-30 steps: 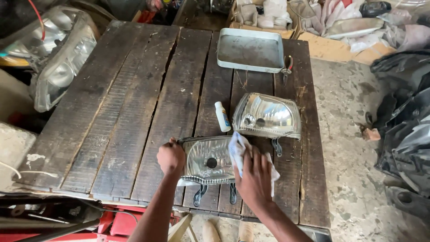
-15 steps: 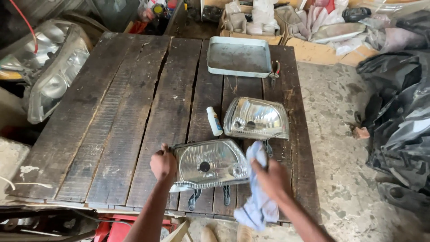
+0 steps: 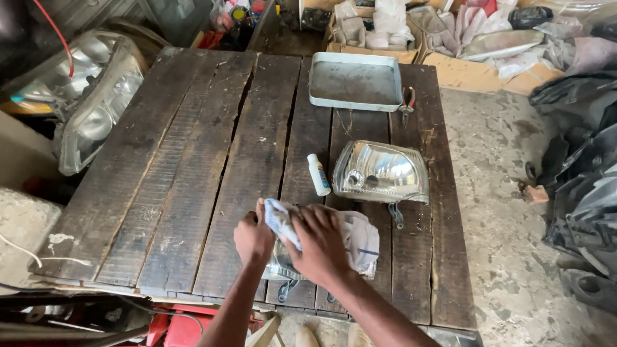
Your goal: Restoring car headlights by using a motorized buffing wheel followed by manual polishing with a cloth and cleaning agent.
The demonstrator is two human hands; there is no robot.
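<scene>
Cloth (image 3: 347,234) covers most of the headlamp (image 3: 283,265) we work on at the table's (image 3: 193,180) six o'clock edge; its long axis seems to run nine to three, though which way the lens faces we cannot tell. Our right hand (image 3: 319,243) presses the cloth down with fingers spread, our left hand (image 3: 254,238) curls closed on the lamp's nine o'clock end. A second headlamp (image 3: 382,172) lies at one o'clock, a small white bottle (image 3: 318,175) just beside it.

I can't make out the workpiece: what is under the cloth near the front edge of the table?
Under the cloth a headlight shows only at its lower left edge; the right hand and cloth cover its lens.
</scene>
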